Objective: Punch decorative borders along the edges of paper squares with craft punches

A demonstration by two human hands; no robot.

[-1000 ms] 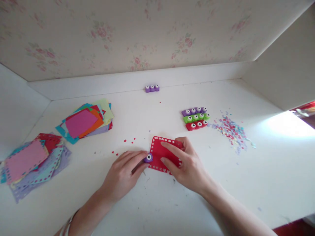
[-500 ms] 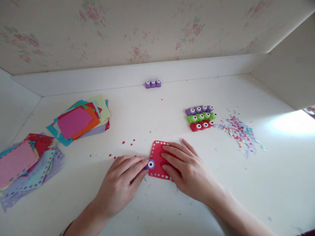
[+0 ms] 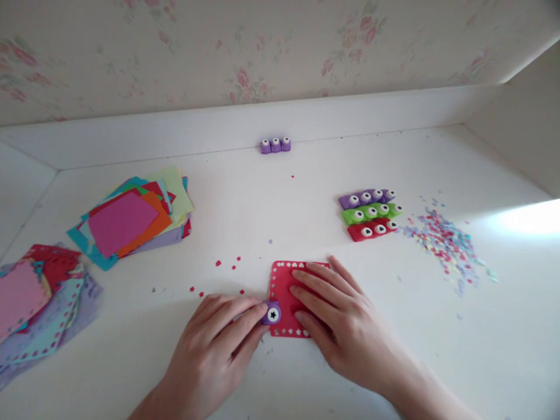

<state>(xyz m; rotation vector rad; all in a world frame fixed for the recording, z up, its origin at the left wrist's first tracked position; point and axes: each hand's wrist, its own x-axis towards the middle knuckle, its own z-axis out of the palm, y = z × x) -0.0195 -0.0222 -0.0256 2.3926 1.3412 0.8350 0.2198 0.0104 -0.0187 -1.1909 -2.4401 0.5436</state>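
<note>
A red sheet of craft paper or foam [image 3: 286,297], edged with punched shapes such as stars and hearts, lies on the white tabletop. At its left edge sits a small purple craft punch [image 3: 273,314] with a star on its white button. The fingers and thumb of my left hand [image 3: 219,341] pinch this punch from the left side. My right hand [image 3: 339,315] lies flat over the right part of the red sheet, fingers spread and pressing on it. Small red punched-out stars [image 3: 233,267] are scattered to the left of the sheet.
Purple, green and red punches [image 3: 371,213] stand in rows at right, beside a heap of confetti [image 3: 450,245]. Three purple punches [image 3: 275,146] stand by the back ledge. Coloured sheets [image 3: 126,224] are stacked at left, with punched-edge sheets [image 3: 44,303] nearer me.
The whole scene sits slightly lower and wider in view as the camera shifts. My left hand keeps hold of the punch at the left edge, and my right hand stays on the sheet.
</note>
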